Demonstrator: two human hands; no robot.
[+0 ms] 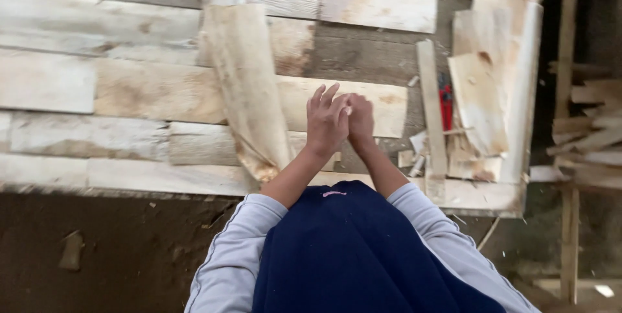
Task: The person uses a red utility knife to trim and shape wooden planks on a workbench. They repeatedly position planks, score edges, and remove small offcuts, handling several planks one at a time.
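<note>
My left hand (326, 120) and my right hand (361, 118) are raised together over a bed of thin wood veneer sheets (129, 92). The left hand's fingers are spread and press against the right hand, which is curled closed. Nothing shows inside either hand. A long curled strip of veneer (246, 86) lies just left of the left hand, running from the far side toward me. A flat veneer piece (382, 102) lies under and behind both hands.
A narrow wood slat (432, 112) lies to the right, beside a red tool (446, 102) and a stack of veneer pieces (486, 86). Wood scraps (589, 131) pile at far right. Dark dirt floor (110, 248) lies below the near edge.
</note>
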